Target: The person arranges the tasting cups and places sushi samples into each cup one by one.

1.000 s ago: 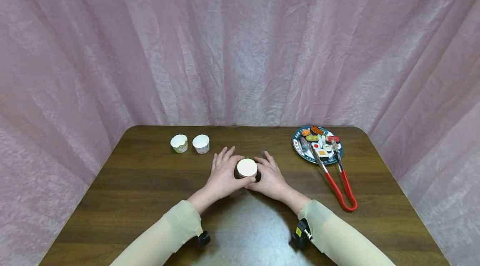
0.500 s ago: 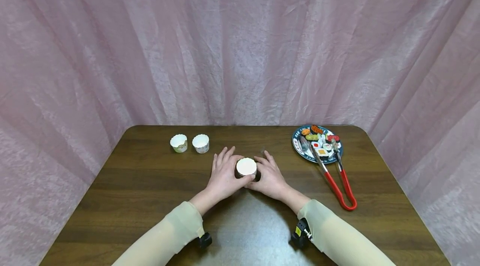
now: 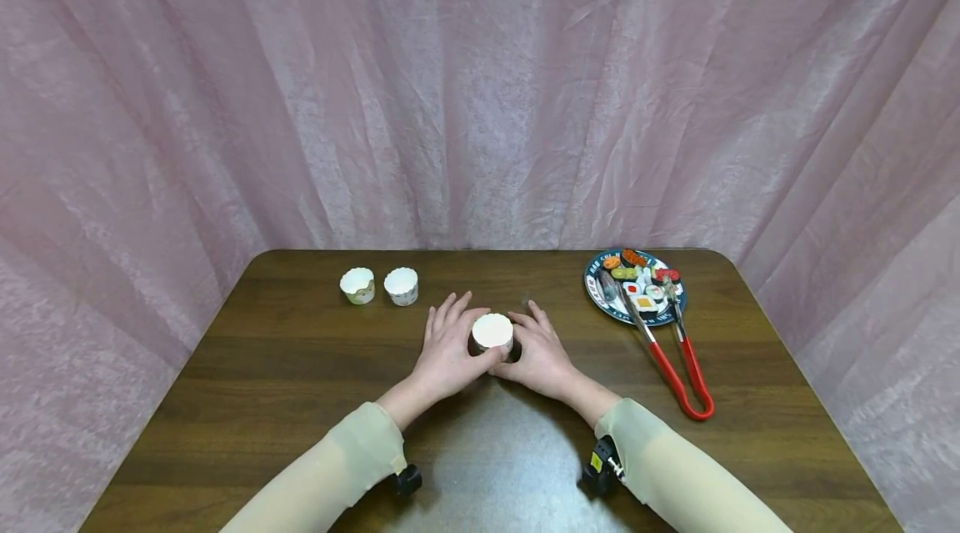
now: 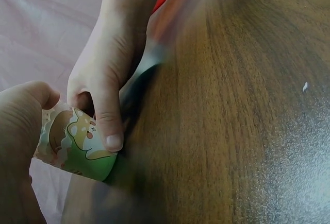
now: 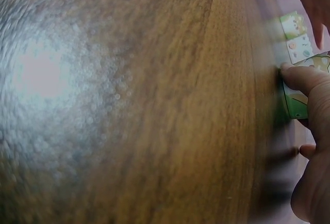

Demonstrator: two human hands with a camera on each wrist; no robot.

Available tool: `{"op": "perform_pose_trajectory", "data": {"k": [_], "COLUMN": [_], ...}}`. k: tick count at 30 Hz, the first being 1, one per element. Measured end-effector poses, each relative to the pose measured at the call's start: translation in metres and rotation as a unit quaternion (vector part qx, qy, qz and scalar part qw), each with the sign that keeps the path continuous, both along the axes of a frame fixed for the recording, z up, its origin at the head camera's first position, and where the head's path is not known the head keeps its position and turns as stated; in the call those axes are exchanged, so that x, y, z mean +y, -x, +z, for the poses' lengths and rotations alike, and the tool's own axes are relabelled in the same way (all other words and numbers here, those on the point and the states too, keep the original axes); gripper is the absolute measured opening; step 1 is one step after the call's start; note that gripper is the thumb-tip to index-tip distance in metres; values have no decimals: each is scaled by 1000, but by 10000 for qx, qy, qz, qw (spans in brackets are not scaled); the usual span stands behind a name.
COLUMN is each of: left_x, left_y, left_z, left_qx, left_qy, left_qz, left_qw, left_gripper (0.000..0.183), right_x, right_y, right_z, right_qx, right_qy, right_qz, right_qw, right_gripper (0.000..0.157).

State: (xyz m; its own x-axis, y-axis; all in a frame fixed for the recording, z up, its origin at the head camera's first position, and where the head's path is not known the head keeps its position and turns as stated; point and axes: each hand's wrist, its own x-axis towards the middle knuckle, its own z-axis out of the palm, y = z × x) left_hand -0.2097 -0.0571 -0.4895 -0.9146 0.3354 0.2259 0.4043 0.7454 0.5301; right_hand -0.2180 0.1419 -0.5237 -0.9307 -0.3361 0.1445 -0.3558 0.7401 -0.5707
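Midway between the side edges of the table (image 3: 262, 383), the left hand (image 3: 447, 349) and right hand (image 3: 542, 359) are gripping a patterned cup (image 3: 492, 333) (green near its base) between thumbs and fingers; two others (image 3: 401, 286) are standing nearer the far-left corner.

- soft light is filling the head view
- the cup (image 3: 492, 331) is bleaching white inside
- glare is pooling on the bench (image 3: 495, 466)
- left wrist view is looking dimmer
- right wrist view is showing blur, strong glare
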Motion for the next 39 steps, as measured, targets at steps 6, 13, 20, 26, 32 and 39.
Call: {"op": "perform_pose_trajectory", "data": {"k": [6, 13, 20, 26, 32, 39], "left_x": [0, -1, 0, -1, -3, -4], "left_y": [1, 2, 1, 3, 4, 5], "left_z": [2, 1, 3, 6, 11, 20], "left_qx": [-33, 27, -1, 3, 2, 121], "left_qy": [-33, -58, -52, -104, -71, -160], "left_qz": [-61, -127, -93, -88, -82, -133], "left_qw": [10000, 9999, 9999, 9999, 9999, 9997], "left_gripper": [65, 67, 65, 66, 65, 63], "right_x": [1, 1, 1, 2, 2, 1], "right_y": [1, 1, 1, 2, 2, 1], "right_z": [-2, -3, -2, -3, -3, -3], "right_qx": [41, 50, 53, 158, 196, 334], "right_qy": [-41, -3, -18, -11, 21, 114], "right_qz": [61, 52, 53, 120, 122, 122], "right_qw": [10000, 10000, 10000, 9998, 9997, 9993], "right_gripper": [70, 68, 69, 73, 76, 74]}}
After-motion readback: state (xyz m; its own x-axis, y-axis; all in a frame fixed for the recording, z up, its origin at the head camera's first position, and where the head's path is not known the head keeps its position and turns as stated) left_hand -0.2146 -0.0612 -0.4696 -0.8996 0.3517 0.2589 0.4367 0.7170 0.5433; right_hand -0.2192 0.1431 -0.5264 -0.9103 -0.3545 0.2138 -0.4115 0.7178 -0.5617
